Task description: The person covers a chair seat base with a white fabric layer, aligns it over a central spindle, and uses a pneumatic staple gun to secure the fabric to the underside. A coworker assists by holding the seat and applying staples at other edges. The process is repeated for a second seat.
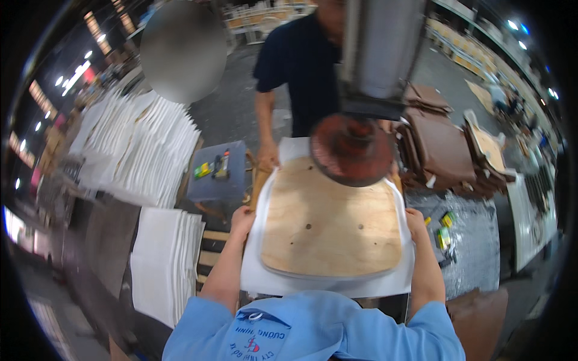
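A plywood seat board with small holes lies on a white foam sheet in front of me. My left hand grips the left edge of the foam and board. My right hand grips the right edge. Above the board's far side hangs a round reddish press disc under a grey machine column. A person in a dark shirt stands across from me, one hand on the board's far left corner.
Stacks of white foam sheets fill the left, with another stack nearer me. A grey stool holds small tools. Brown upholstered seats are piled on the right, beside a foil-covered surface with small items.
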Action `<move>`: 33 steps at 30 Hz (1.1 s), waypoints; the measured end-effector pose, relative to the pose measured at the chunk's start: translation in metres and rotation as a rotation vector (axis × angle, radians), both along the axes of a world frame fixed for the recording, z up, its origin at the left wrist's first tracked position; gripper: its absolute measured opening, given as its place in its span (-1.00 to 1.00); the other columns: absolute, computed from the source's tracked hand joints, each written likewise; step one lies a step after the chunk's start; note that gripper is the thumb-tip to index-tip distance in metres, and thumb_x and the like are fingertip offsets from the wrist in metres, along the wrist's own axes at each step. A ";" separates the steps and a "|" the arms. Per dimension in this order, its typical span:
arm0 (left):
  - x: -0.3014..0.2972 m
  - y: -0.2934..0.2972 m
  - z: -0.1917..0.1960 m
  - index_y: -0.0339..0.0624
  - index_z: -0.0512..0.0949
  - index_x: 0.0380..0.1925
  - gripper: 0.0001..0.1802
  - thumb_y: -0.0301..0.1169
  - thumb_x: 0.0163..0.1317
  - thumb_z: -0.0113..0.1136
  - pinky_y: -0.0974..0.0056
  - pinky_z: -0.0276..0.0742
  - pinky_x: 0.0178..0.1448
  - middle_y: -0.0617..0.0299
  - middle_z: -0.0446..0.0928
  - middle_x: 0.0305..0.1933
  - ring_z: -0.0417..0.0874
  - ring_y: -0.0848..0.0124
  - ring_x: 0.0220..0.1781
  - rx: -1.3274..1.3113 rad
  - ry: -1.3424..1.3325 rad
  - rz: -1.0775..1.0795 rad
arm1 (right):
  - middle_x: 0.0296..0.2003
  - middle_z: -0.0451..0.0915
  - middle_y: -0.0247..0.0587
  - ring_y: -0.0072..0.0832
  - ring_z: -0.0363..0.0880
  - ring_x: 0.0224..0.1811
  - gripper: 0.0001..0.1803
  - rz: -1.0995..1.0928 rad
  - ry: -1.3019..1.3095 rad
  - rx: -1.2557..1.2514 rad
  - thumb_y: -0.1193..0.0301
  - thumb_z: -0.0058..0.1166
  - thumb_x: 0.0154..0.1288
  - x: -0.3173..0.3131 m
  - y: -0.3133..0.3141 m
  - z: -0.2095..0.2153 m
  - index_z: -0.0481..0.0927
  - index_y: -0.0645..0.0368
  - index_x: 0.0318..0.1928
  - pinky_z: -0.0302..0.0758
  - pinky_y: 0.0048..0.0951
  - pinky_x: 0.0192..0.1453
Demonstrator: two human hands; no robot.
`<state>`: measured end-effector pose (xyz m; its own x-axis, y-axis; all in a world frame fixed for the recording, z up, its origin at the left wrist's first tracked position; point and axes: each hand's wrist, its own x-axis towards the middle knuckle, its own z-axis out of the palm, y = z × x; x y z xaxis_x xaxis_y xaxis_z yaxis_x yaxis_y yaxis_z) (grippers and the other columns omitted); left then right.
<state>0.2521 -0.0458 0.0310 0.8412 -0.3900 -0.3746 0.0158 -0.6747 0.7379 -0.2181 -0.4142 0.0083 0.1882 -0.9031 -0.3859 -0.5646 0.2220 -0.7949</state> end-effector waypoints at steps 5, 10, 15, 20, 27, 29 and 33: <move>-0.014 -0.017 0.010 -0.27 0.77 -0.01 -0.53 -0.04 0.43 0.33 -0.11 0.65 0.15 -0.25 0.79 -0.02 0.79 -0.22 0.10 0.122 -0.194 -0.182 | -0.26 0.82 0.11 -0.15 0.82 -0.24 -0.81 -0.031 0.254 -0.415 0.39 0.33 0.32 0.012 0.017 0.012 0.80 0.26 -0.17 0.67 -0.19 -0.08; -0.036 -0.024 0.010 -0.28 0.76 -0.14 -0.61 -0.14 0.52 0.20 -0.17 0.63 0.06 -0.28 0.75 -0.15 0.76 -0.30 -0.01 0.135 -0.558 -0.151 | -0.10 0.70 0.06 0.13 0.71 0.02 -0.86 -0.081 0.361 -0.608 0.37 0.23 0.48 0.032 0.050 0.012 0.63 0.18 -0.11 0.60 0.12 0.10; -0.033 -0.026 0.017 -0.32 0.74 -0.19 -0.65 -0.21 0.54 0.21 -0.10 0.62 -0.02 -0.21 0.74 -0.25 0.79 -0.15 -0.15 -0.049 -0.396 -0.121 | -0.14 0.76 0.05 0.09 0.75 -0.01 -0.78 -0.159 0.232 -0.610 0.28 0.30 0.47 0.026 0.043 0.012 0.68 0.19 -0.15 0.64 0.06 0.08; -0.025 -0.031 0.018 -0.34 0.72 -0.11 -0.70 -0.26 0.53 0.24 -0.06 0.63 0.04 -0.13 0.78 -0.19 0.80 -0.05 -0.12 -0.008 -0.229 -0.106 | -0.04 0.83 0.09 0.06 0.79 0.08 -0.61 -0.067 0.234 -0.204 0.08 0.45 0.35 0.023 0.003 0.023 0.83 0.15 -0.08 0.68 -0.08 0.18; -0.057 -0.037 0.025 -0.25 0.64 0.11 -0.64 -0.40 0.34 0.37 -0.14 0.58 0.27 -0.13 0.68 0.12 0.69 -0.19 0.18 0.075 -0.834 -0.151 | -0.06 0.83 0.09 0.12 0.78 0.10 -0.69 -0.083 0.314 -0.346 0.16 0.35 0.47 0.042 0.009 0.028 0.80 0.10 0.00 0.66 0.05 0.20; -0.084 -0.058 0.022 -0.21 0.63 0.18 -0.57 -0.39 0.31 0.38 -0.21 0.44 0.44 -0.14 0.59 0.30 0.56 -0.19 0.40 -0.214 -1.035 -0.429 | -0.09 0.82 0.12 0.15 0.78 0.08 -0.74 -0.119 0.348 -0.350 0.21 0.29 0.52 0.045 0.017 0.028 0.77 0.11 0.01 0.65 0.11 0.19; -0.153 -0.086 0.008 0.04 0.59 0.43 -0.45 -0.27 0.45 0.27 -0.46 -0.06 0.74 0.00 0.36 0.67 0.21 -0.16 0.75 -0.157 -0.892 -0.860 | -0.13 0.81 0.19 0.20 0.78 0.05 -0.76 -0.119 0.356 -0.427 0.24 0.26 0.53 0.045 0.020 0.032 0.75 0.13 -0.02 0.63 0.14 0.18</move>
